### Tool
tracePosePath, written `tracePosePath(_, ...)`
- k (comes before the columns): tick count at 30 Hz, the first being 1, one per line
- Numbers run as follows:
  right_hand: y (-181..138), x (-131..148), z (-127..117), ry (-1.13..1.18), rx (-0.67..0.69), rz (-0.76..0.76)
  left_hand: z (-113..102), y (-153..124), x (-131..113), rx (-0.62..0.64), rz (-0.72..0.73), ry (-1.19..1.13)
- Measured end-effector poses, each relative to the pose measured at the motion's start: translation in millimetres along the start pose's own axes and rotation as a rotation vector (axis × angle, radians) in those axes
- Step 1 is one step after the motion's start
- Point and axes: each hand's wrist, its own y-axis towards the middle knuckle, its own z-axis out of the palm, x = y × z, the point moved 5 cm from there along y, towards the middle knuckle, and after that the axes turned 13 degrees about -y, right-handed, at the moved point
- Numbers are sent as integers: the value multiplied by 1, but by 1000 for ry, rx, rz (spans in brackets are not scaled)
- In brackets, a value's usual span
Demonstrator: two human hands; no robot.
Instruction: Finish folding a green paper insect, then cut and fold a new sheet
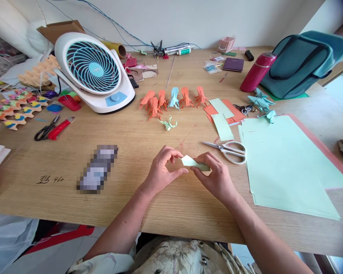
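Note:
Between my two hands, just above the table, is a small folded piece of pale green paper point(189, 161) with a pointed left end. My right hand point(214, 174) is closed on its right part, thumb in front and fingers behind. My left hand point(162, 167) is curved round the pointed end, thumb below and fingertips at its left edge. White-handled scissors point(233, 152) lie beside my right hand. Beyond my hands stand several orange folded paper figures point(153, 108), a light blue one point(174, 98) and a pale green one point(168, 123).
Large pale green sheets point(288, 163) cover the right side. Small green strips point(223, 126) lie on orange paper. A phone, blurred out point(97, 169), is at the left, with a white fan point(125, 91) behind it. A pink bottle point(258, 72) and a teal bag point(297, 66) stand back right.

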Motion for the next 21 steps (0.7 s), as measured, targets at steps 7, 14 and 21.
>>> tracePosePath(7,-2,-1,5,-97,1,-33,5,-1,3,-14,-27,-66)
tracePosePath(14,-2,1,7,-98,42,-40,9,0,-2,66,-24,-91)
tracePosePath(21,-3,3,8,-130,44,-85,7,-3,7,15,-111,-78)
